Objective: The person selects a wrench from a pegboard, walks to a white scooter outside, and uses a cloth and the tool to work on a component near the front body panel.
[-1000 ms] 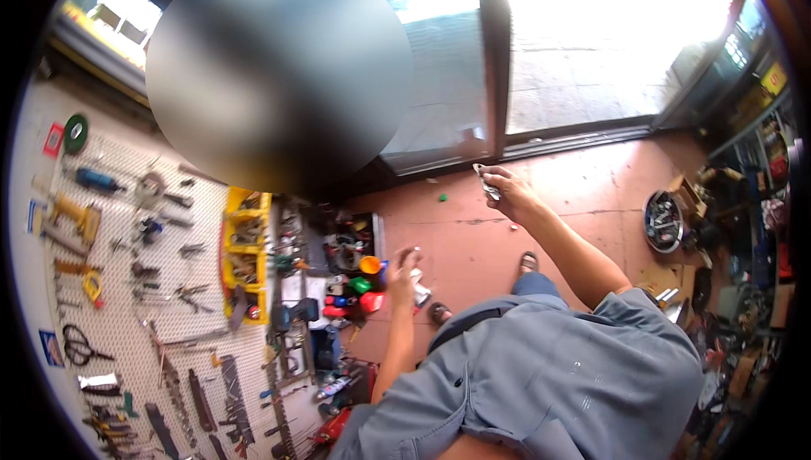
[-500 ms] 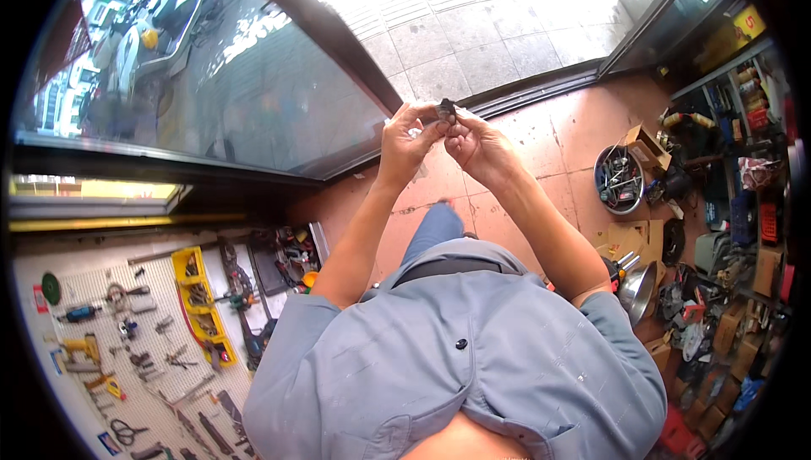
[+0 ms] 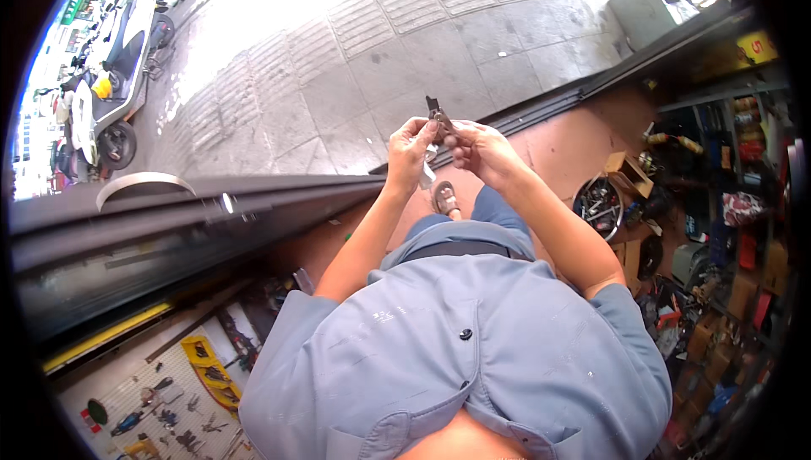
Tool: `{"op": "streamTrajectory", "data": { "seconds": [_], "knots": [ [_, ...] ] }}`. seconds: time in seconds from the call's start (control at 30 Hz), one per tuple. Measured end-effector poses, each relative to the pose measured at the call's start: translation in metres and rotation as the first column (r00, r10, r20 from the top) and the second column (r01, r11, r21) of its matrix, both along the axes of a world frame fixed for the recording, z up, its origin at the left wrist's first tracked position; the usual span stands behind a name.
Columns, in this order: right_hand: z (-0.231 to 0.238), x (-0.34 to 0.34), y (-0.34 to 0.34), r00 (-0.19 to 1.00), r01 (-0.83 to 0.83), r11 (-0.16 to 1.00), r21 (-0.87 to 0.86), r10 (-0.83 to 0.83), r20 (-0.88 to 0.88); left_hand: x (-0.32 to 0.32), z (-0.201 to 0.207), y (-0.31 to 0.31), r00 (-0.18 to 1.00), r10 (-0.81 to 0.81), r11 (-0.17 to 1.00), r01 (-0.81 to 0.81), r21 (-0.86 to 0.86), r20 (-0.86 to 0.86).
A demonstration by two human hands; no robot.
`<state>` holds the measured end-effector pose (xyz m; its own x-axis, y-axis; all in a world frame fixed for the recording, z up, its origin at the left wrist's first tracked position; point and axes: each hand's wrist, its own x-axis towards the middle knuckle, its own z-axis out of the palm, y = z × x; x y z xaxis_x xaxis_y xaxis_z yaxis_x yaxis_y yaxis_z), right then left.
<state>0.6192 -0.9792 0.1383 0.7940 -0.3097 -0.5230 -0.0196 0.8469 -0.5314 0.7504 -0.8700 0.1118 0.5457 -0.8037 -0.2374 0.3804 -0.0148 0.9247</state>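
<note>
Beyond the hands spreads a pavement [image 3: 355, 80] of grey slabs, some ribbed and some smooth, washed white by glare farther out. Beneath the hands, inside a dark metal door track [image 3: 549, 107], lies a reddish, worn floor [image 3: 562, 141]. Between the forearms, nearer the body, is a blue-grey cloth shirt [image 3: 405, 316] with round dark buttons. To the right of the hands stand crowded shelves [image 3: 718, 97]; well to the left, outside, is a parked scooter [image 3: 127, 71] with rounded panels. Low on the left hangs a pale perforated board [image 3: 190, 380] of tools, with yellow plastic bins [image 3: 201, 350] beside it. Right of the hands sit an open cardboard box [image 3: 632, 174] and a round metal bowl [image 3: 623, 211] heaped with metal parts. The left hand [image 3: 410, 156] and right hand [image 3: 488, 154] come close together, fingertips pinching a small, narrow dark piece [image 3: 434, 109] between them, its tip jutting outward. A crumpled-looking white scrap [image 3: 427, 174] hangs below the left fingers, its material unclear.
</note>
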Motion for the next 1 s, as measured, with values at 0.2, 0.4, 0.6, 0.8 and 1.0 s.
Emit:
{"op": "streamTrajectory", "data": {
  "seconds": [0.2,0.4,0.6,0.8,1.0],
  "knots": [
    [0.004,0.087,-0.104,0.99,-0.14,0.933,-0.333,0.127,-0.059,0.092,-0.002,-0.104,0.997,0.053,0.997,-0.055,0.046,0.056],
    [-0.015,0.198,-0.226,0.97,-0.238,0.897,-0.372,0.237,-0.05,0.166,0.008,-0.206,0.963,0.209,0.978,-0.203,0.05,-0.17],
    [0.049,0.319,-0.309,0.829,-0.488,0.73,-0.478,0.559,0.008,0.25,0.084,-0.256,0.886,0.292,0.956,-0.255,0.147,-0.36],
    [0.092,0.458,-0.291,0.612,-0.632,0.466,-0.619,0.79,-0.03,0.343,0.116,-0.223,0.784,0.407,0.882,-0.471,-0.021,-0.469],
    [0.114,0.602,-0.227,0.414,-0.67,0.182,-0.72,0.896,-0.158,0.441,0.108,-0.155,0.738,0.471,0.746,-0.626,-0.227,-0.484]
  ]
}}
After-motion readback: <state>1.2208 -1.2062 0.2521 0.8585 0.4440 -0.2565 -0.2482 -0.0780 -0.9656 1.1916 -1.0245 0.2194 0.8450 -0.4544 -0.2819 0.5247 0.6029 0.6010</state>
